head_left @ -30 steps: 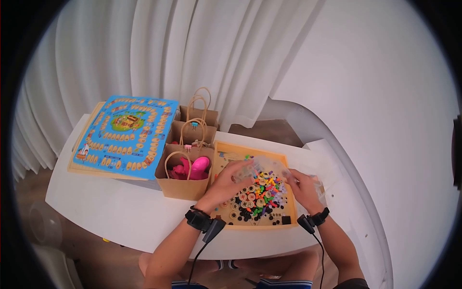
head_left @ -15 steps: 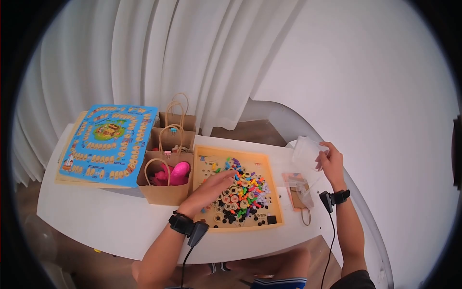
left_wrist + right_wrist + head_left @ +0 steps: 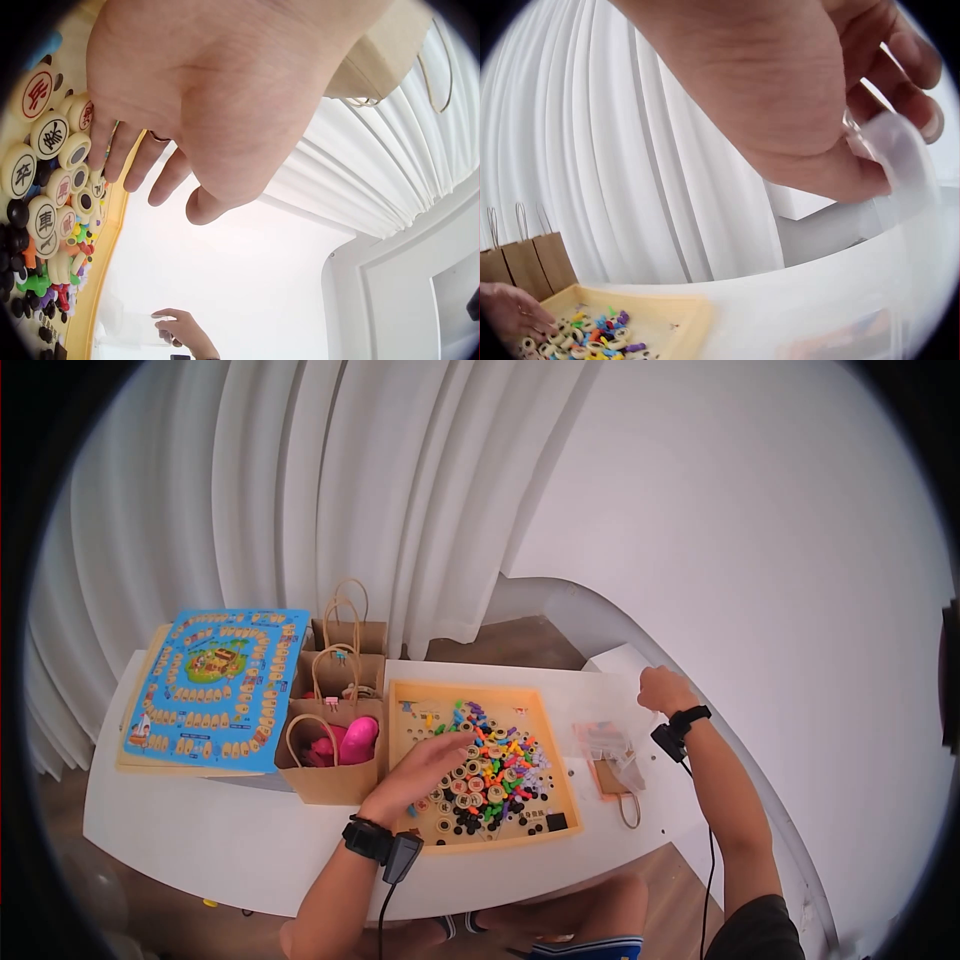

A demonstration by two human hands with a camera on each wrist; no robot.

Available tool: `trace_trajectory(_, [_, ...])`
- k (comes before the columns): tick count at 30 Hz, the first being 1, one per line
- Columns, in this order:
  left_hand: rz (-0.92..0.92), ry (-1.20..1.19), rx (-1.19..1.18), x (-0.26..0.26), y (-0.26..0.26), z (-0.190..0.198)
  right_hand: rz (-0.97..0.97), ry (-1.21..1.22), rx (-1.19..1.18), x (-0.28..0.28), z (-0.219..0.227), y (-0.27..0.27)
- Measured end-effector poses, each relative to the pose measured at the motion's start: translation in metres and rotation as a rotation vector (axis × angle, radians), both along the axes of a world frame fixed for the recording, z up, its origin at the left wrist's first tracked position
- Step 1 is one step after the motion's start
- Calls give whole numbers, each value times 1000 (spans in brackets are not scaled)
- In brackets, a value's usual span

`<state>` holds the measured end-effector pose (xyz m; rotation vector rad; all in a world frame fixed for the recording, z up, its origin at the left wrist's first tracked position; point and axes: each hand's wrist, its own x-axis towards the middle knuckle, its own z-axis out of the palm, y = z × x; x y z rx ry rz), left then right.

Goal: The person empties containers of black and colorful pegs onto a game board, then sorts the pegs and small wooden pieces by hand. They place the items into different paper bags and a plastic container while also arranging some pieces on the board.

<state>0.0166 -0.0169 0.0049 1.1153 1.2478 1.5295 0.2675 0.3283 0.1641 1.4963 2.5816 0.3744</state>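
Note:
My left hand (image 3: 425,770) hovers with fingers extended over the left part of a shallow yellow wooden tray (image 3: 558,760) and holds nothing. Heaped in the tray are round Chinese chess pieces (image 3: 51,135), bright coloured pegs (image 3: 635,347) and small black pieces (image 3: 16,214). Off to the right, above the table, my right hand (image 3: 665,690) pinches a translucent plastic container (image 3: 911,165) between thumb and fingers. Its see-through walls blend into the white background in the head view.
Left of the tray stand brown paper bags (image 3: 335,785), the front one holding a bright pink object (image 3: 359,740). Beyond them lies a blue game board (image 3: 215,690) on other boards. Right of the tray is clear packaging (image 3: 605,740) with a brown loop (image 3: 630,812).
My right hand has carried the plastic container from over the tray out to the right side. My left hand has drawn off the container and stays over the pieces.

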Motion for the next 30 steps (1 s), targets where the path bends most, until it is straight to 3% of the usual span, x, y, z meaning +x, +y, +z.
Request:
trace_trajectory(2, [-1, 0, -1, 1, -1, 2, 38, -54, 115, 2, -9, 0])
trace_trajectory(9, [4, 21, 35, -4, 3, -7, 45, -68, 53, -4, -24, -6])
trace_trajectory(11, [18, 12, 43, -3, 4, -10, 256, 13, 186, -6, -28, -10])
trace_trajectory(12, [30, 2, 55, -2, 5, -11, 256, 15, 182, -10, -28, -15])
trace_trajectory(14, [35, -5, 26, -2, 5, -11, 640, 261, 185, -23, -27, -32])
trace_trajectory(16, [45, -9, -1, -3, 5, -10, 762, 431, 37, -43, -33, -64])
trace_trajectory(18, [53, -39, 28, -5, 5, -10, 841, 507, -424, -63, -45, -99])
trace_trajectory(20, [83, -67, 41, -6, 6, -12, 995, 329, -678, -81, -78, -118])
trace_trajectory(23, [139, -86, 68, -8, 10, -17, 1042, 244, -591, -85, -109, -158])
trace_trajectory(25, [172, -73, 80, -10, 11, -19, 966, 175, -514, -94, -125, -165])
trace_trajectory(30, [201, -83, 134, -10, 13, -22, 983, 409, -583, -119, -128, -171])
